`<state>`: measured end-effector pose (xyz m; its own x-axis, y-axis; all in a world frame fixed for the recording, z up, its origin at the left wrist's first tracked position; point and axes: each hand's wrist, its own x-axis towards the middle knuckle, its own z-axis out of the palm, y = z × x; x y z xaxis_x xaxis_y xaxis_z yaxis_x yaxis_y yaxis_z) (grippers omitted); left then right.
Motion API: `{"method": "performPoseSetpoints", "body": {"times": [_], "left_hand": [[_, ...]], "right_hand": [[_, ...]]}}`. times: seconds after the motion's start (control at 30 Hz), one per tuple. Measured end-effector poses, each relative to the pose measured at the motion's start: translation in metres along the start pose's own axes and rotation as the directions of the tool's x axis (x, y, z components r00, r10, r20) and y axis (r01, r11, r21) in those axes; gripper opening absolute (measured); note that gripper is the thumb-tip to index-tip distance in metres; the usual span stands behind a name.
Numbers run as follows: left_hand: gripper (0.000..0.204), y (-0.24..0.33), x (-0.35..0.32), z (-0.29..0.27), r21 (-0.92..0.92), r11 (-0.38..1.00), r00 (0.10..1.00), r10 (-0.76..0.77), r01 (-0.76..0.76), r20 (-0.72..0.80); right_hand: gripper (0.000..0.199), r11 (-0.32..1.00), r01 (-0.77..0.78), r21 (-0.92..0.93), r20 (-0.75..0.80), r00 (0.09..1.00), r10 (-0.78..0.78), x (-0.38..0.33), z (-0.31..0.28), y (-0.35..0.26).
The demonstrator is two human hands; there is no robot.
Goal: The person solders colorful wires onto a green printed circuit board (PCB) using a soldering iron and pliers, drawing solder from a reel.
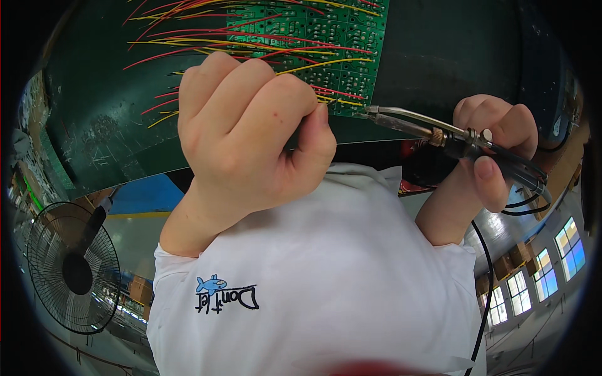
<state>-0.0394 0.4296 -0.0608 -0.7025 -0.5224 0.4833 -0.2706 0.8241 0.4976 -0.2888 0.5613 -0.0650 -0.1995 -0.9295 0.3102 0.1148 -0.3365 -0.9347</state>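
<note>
A green circuit board panel point(346, 30) lies on the dark green work mat, with rows of solder joints. Red, yellow and black wires point(188, 44) run from it out to the left. My left hand point(244, 125) is closed in a pinch over the board's near edge; a thin wire point(342, 101) comes from its thumb and forefinger to the board. The rest of that wire is hidden by the fist. In my right hand point(501, 128) is a soldering iron point(411, 128) with a thin metal feed tube point(407, 113) along it. Its tip is at the board's near right corner.
The green mat point(94, 138) spreads to the left of the board. A black cable point(483, 276) hangs down on the right from the iron's side. A black fan point(76, 269) stands at lower left. A dark box-like object point(552, 69) is at the far right.
</note>
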Motion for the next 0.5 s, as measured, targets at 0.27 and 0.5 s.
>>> {"method": "performPoseSetpoints", "body": {"times": [0.27,0.5], "left_hand": [[0.01,-0.0007,0.0001,0.0035,0.008,1.0,1.0,0.009,-0.009,-0.015],[0.01,-0.002,-0.0005,0.0044,0.008,1.0,1.0,0.022,-0.022,-0.022]], "right_hand": [[0.03,1.0,-0.009,-0.027,-0.015,1.0,0.009,0.0018,0.0013,0.0008],[0.029,0.999,-0.005,-0.037,0.043,0.999,0.006,0.0022,-0.0036,0.0014]]}}
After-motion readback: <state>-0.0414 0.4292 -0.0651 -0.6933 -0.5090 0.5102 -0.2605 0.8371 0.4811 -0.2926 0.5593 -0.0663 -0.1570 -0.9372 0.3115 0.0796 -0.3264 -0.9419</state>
